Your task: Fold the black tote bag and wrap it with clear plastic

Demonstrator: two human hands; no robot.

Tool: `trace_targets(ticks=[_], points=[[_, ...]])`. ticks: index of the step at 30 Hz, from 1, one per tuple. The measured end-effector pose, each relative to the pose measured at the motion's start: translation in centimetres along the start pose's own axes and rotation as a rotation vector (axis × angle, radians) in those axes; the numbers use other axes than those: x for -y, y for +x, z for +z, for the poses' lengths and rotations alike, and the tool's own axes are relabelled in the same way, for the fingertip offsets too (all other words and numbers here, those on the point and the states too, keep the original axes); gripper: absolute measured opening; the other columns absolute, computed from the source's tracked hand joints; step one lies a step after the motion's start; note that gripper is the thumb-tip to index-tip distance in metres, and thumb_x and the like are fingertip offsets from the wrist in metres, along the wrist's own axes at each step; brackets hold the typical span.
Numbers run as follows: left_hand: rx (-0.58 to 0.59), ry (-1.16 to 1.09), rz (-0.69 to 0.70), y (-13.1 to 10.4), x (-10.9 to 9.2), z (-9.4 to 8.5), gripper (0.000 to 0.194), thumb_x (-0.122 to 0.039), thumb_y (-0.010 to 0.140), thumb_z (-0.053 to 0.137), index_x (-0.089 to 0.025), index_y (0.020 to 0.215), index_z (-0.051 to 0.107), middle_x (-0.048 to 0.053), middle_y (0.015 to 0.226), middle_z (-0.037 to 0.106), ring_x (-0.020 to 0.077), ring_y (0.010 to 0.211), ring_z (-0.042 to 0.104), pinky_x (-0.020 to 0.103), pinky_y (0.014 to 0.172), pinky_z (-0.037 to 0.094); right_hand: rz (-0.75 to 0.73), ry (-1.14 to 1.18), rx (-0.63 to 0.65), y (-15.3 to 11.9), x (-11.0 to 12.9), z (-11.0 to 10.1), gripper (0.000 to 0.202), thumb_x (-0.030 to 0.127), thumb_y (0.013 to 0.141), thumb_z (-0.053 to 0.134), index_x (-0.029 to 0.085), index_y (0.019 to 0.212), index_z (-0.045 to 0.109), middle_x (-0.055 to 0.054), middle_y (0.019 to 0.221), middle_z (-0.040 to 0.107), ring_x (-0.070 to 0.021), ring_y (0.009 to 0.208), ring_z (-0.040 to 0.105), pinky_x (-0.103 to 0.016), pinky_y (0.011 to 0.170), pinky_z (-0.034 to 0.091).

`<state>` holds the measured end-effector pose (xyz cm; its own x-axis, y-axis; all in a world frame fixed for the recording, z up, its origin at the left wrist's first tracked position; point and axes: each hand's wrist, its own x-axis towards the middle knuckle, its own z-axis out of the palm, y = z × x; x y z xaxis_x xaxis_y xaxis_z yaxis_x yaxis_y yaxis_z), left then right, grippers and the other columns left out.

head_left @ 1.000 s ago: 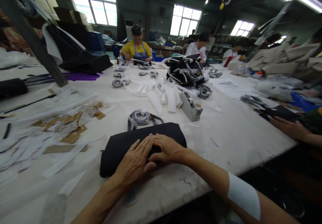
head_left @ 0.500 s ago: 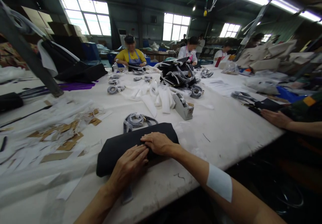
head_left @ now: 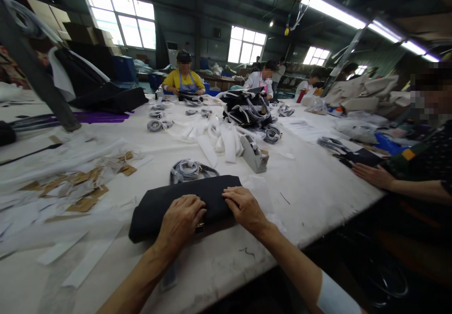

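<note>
A black folded bag [head_left: 151, 205] lies across the near part of the white table, a small gold clasp [head_left: 199, 228] showing at its front edge. My left hand [head_left: 181, 215] rests on the middle of the bag beside the clasp, its fingers bent and close together around the bag's front part. On the right end of the bag lies my right hand [head_left: 245, 208], palm down with its fingers spread a little. Just behind the bag is a wrapped grey coiled strap [head_left: 187, 169].
A grey tape dispenser [head_left: 254, 155] stands behind on the right, near white foam strips and a black bag pile [head_left: 245, 107]. Cardboard scraps [head_left: 88, 196] lie left. A co-worker's hand [head_left: 374, 176] rests at the right edge. Other people sit across the table.
My hands have moved apart: the right one slid toward the bag's right end, and the left one moved up onto the bag. The gold clasp has come into view between them.
</note>
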<state>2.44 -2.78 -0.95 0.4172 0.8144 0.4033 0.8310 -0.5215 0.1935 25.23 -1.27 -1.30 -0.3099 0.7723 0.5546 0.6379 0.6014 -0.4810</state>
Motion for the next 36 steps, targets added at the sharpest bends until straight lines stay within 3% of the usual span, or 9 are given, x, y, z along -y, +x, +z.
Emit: trace_targets(ticks=[2,6,10,13,17,21,30,33,36], points=[[0.015,0.019,-0.016,0.3,0.0,0.0,0.02,-0.024,0.09,0.055,-0.023,0.107,0.065,0.005,0.109,0.066,0.0228,0.104,0.061,0.036,0.093,0.047,-0.016,0.014,0.015,0.4,-0.1,-0.1,0.023,0.015,0.085,0.057,0.024,0.102,0.071,-0.007,0.105,0.071,-0.0227,0.103,0.064,-0.042,0.094,0.048],[0.163,0.019,-0.175,0.7,0.0,-0.4,0.024,-0.027,0.091,0.053,-0.027,0.114,0.062,0.001,0.11,0.063,0.0181,0.084,0.065,0.028,0.07,0.049,0.052,0.127,-0.072,-0.7,-0.2,-0.7,0.021,0.018,0.087,0.056,0.024,0.102,0.071,-0.006,0.105,0.071,-0.0218,0.106,0.062,-0.043,0.102,0.042],[0.235,-0.022,-0.248,1.4,0.3,-1.0,0.019,-0.031,0.091,0.055,-0.03,0.108,0.064,-0.003,0.104,0.064,0.0163,0.086,0.066,0.024,0.065,0.045,0.475,0.302,-0.352,-3.7,-0.1,-1.0,0.021,0.03,0.087,0.057,0.022,0.101,0.07,-0.007,0.107,0.07,-0.0234,0.106,0.061,-0.041,0.099,0.044],[0.233,-0.112,-0.28,1.8,0.6,-1.0,0.017,-0.032,0.091,0.056,-0.031,0.104,0.066,-0.005,0.106,0.064,0.0141,0.089,0.065,0.022,0.066,0.044,0.852,0.637,-0.412,-4.9,-0.4,-0.7,0.028,0.036,0.08,0.064,0.019,0.102,0.07,-0.007,0.105,0.071,-0.0246,0.101,0.063,-0.039,0.092,0.049],[0.239,-0.184,-0.314,2.0,1.0,-0.9,0.018,-0.033,0.09,0.055,-0.032,0.103,0.067,-0.007,0.107,0.064,0.0128,0.089,0.065,0.021,0.065,0.044,0.992,1.186,-0.379,-2.9,-1.1,0.2,0.029,0.035,0.073,0.072,0.015,0.094,0.071,-0.007,0.097,0.073,-0.0231,0.094,0.066,-0.033,0.081,0.054],[0.224,-0.203,-0.329,1.9,1.0,-0.9,0.018,-0.035,0.089,0.055,-0.033,0.102,0.068,-0.008,0.107,0.064,0.0127,0.088,0.065,0.022,0.065,0.043,1.077,1.318,-0.579,0.3,-2.4,1.4,0.016,0.025,0.07,0.074,0.014,0.081,0.069,-0.006,0.08,0.073,-0.0182,0.076,0.069,-0.027,0.071,0.056],[0.211,-0.212,-0.335,1.9,1.0,-0.8,0.019,-0.035,0.088,0.054,-0.032,0.101,0.068,-0.006,0.107,0.065,0.0135,0.086,0.065,0.022,0.062,0.043,0.921,1.129,-0.916,1.6,-5.8,-0.7,0.01,0.021,0.07,0.062,0.021,0.078,0.057,0.005,0.066,0.063,-0.009,0.059,0.061,-0.021,0.06,0.052],[0.193,-0.218,-0.318,1.8,1.1,-0.8,0.019,-0.035,0.088,0.054,-0.032,0.1,0.068,-0.006,0.107,0.065,0.0134,0.087,0.065,0.022,0.062,0.042,0.797,1.047,-0.902,1.8,-4.5,-2.7,0.02,0.025,0.069,0.065,0.022,0.089,0.06,0.004,0.071,0.063,-0.0108,0.064,0.06,-0.024,0.063,0.051],[0.179,-0.225,-0.32,1.6,1.0,-0.8,0.019,-0.035,0.088,0.054,-0.032,0.1,0.068,-0.006,0.107,0.065,0.0141,0.087,0.065,0.023,0.062,0.042,0.637,0.892,-0.697,2.2,-2.2,-4.7,0.038,0.029,0.067,0.071,0.021,0.103,0.064,0.0,0.08,0.065,-0.0144,0.07,0.059,-0.028,0.067,0.05]])
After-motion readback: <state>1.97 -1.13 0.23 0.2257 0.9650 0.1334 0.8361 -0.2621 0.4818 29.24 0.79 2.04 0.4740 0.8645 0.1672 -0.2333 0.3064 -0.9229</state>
